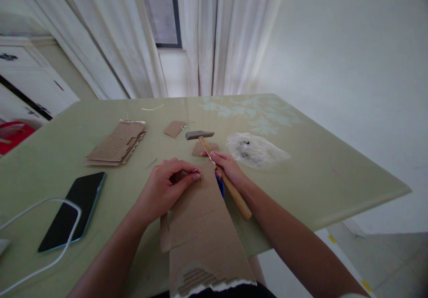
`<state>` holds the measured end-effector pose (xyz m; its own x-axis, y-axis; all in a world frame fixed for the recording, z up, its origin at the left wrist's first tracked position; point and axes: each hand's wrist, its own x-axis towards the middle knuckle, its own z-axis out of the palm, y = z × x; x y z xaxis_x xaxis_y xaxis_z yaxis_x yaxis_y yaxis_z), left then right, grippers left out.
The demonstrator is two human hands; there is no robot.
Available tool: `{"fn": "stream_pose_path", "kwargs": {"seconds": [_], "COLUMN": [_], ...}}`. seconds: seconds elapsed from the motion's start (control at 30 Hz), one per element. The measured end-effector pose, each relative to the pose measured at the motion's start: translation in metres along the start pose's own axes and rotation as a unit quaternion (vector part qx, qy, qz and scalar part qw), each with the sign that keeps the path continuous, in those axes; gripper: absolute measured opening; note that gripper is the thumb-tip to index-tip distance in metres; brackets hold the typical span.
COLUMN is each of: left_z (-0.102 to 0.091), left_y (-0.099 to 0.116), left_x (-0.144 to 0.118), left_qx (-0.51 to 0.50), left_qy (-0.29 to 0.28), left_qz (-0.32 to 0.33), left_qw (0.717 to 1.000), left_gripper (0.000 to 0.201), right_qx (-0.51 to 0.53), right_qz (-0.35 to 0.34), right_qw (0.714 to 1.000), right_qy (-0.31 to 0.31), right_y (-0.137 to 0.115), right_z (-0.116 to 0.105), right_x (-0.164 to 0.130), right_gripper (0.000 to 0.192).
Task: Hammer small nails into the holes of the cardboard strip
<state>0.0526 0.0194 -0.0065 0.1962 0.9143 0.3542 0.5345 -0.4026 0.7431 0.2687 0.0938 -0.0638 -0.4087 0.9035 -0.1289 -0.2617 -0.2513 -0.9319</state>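
A long strip of brown cardboard (203, 226) stretches from the torn near edge up to both hands, with a short row of small dark holes near its far end. Over that end my left hand (163, 186) pinches a nail (195, 170) between thumb and fingers; only its small head shows. My right hand (230, 168) grips a hammer (236, 195) by its wooden handle, close below the metal head, which points away from me above the table. Something blue (220, 185) shows partly from under the cardboard's right edge.
On the table (321, 173), a stack of perforated cardboard (117, 142) and a phone (75, 209) crossed by a white cable (79, 220) lie left. Another nail (151, 163) lies beside my left hand. A cardboard piece (174, 128) lies beyond; a clear plastic bag (259, 151) is right.
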Motion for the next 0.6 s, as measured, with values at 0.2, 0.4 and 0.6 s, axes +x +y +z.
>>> {"fn": "stream_pose_path", "kwargs": {"seconds": [0.2, 0.4, 0.6], "left_z": [0.0006, 0.0011, 0.0000], "left_y": [-0.0019, 0.0004, 0.0035], "left_x": [-0.0006, 0.0006, 0.0008], "left_qx": [0.014, 0.023, 0.020], "left_qy": [-0.002, 0.003, -0.006], "left_qz": [0.006, 0.001, -0.001], "left_qw": [1.000, 1.000, 1.000], "left_gripper": [0.010, 0.012, 0.016], "right_qx": [-0.006, -0.007, -0.003], "right_qz": [-0.004, -0.002, 0.000], "right_qw": [1.000, 1.000, 1.000], "right_qy": [0.003, 0.001, 0.001], "right_y": [-0.0001, -0.0001, -0.0012], "right_z": [0.0013, 0.0011, 0.0016], "right_x": [-0.0007, -0.0004, -0.0016], "right_gripper": [0.047, 0.051, 0.045]}}
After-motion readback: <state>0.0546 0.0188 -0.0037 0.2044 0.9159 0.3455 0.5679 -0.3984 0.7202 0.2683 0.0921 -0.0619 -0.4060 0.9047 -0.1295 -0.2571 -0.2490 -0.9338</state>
